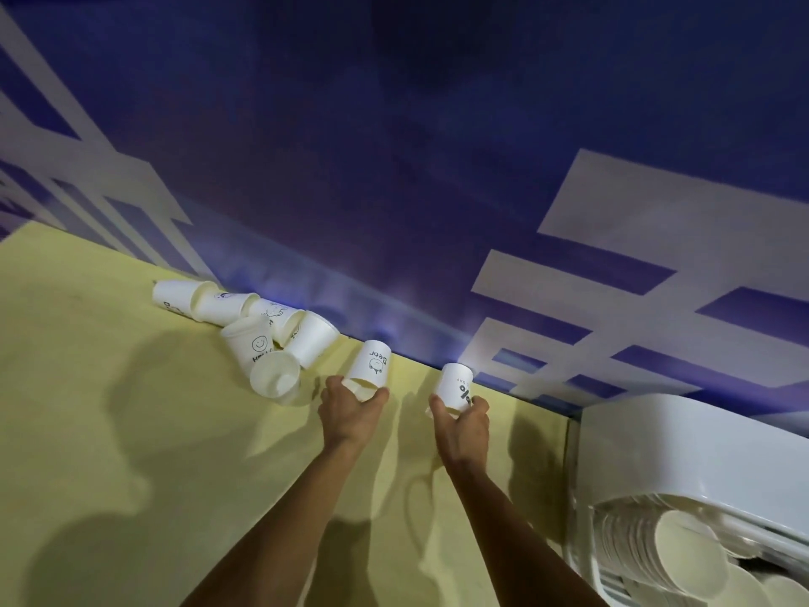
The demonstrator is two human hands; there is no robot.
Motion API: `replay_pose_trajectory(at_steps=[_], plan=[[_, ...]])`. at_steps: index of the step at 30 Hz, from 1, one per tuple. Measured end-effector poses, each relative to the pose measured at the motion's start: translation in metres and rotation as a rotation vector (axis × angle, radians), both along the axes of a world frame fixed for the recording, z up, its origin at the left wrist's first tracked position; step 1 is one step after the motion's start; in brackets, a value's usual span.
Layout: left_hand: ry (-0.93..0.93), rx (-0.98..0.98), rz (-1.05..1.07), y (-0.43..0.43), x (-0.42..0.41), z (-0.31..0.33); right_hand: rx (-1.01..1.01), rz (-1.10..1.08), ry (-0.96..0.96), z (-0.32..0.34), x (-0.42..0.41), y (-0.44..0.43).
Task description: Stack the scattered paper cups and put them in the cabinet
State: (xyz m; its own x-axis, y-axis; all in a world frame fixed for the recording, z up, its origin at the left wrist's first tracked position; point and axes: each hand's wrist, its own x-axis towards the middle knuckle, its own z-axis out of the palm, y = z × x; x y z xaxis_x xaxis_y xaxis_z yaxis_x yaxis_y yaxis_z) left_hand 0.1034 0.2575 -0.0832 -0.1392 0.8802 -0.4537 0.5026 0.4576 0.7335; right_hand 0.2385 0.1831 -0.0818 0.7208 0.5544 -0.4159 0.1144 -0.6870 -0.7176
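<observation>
My left hand (350,407) grips an upside-down white paper cup (372,363) printed with a small bear, fingers and thumb around its rim. My right hand (462,424) grips a second upside-down white cup (455,383) with black lettering. Both cups sit near the back of the yellow tabletop (131,431), close to the wall. To the left lies a heap of several white paper cups (258,326) tipped on their sides, one with a smiley face. One of them, a cup (275,376), points its mouth toward me.
A blue wall with pale grey stripes (437,168) runs along the table's back edge. At the right stands a white cabinet-like unit (683,449) with a rack of white plates and bowls (683,549) inside. Shadows fall across the tabletop.
</observation>
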Motion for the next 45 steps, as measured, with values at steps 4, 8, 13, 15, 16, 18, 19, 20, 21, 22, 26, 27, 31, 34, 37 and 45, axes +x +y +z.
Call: replay_pose_trajectory(at_steps=[4,8,13,15,16,18,19,20,21,22,26,27,31,34,37,45], plan=[[-0.055,0.033,-0.033,-0.014,-0.005,0.021,0.085,-0.003,-0.004,0.021,-0.002,-0.016],[-0.129,0.086,-0.088,-0.026,0.002,0.049,0.174,-0.034,-0.053,0.055,0.005,-0.039],[-0.230,0.183,-0.152,-0.049,0.022,0.084,0.321,0.003,-0.157,0.104,0.027,-0.086],[-0.266,0.206,-0.185,-0.068,0.032,0.099,0.390,0.003,-0.212,0.123,0.036,-0.111],[-0.277,0.223,-0.211,-0.079,0.038,0.105,0.414,-0.013,-0.233,0.132,0.040,-0.124],[-0.287,0.263,-0.265,-0.100,0.051,0.119,0.466,-0.067,-0.249,0.149,0.051,-0.150],[-0.291,0.280,-0.295,-0.110,0.058,0.128,0.487,-0.093,-0.247,0.157,0.057,-0.163],[-0.302,0.296,-0.317,-0.120,0.066,0.137,0.502,-0.112,-0.254,0.165,0.063,-0.175],[-0.308,0.306,-0.341,-0.128,0.075,0.144,0.521,-0.129,-0.270,0.173,0.070,-0.189],[-0.313,0.313,-0.366,-0.136,0.083,0.151,0.536,-0.151,-0.290,0.181,0.077,-0.203],[-0.347,0.361,-0.499,-0.168,0.111,0.175,0.598,-0.326,-0.365,0.198,0.106,-0.263],[-0.357,0.365,-0.525,-0.175,0.118,0.178,0.587,-0.356,-0.393,0.198,0.113,-0.278],[-0.387,0.359,-0.593,-0.202,0.137,0.187,0.482,-0.359,-0.437,0.188,0.132,-0.320],[-0.394,0.344,-0.612,-0.216,0.146,0.191,0.380,-0.274,-0.461,0.176,0.139,-0.331],[-0.384,0.334,-0.616,-0.224,0.151,0.194,0.280,-0.204,-0.509,0.164,0.143,-0.329],[-0.410,0.314,-0.672,-0.230,0.158,0.194,0.023,0.004,-0.512,0.140,0.152,-0.315]])
